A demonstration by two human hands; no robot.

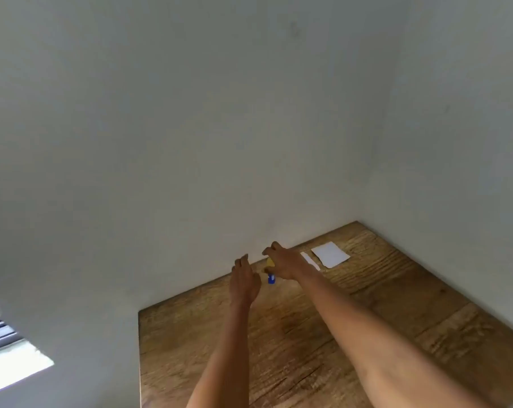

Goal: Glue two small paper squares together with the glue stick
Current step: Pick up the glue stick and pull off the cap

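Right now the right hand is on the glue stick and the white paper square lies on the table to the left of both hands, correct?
Not quite. The head view shows the white paper square to the right of both hands, near the wall. The right hand is indeed on the glue stick, on the table.

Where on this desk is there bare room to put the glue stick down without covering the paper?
The wooden desk is bare between the forearms and on the near right side. It is crowded by the back wall: the right hand holds the glue stick, the left hand is beside it, and two paper pieces lie in the far corner.
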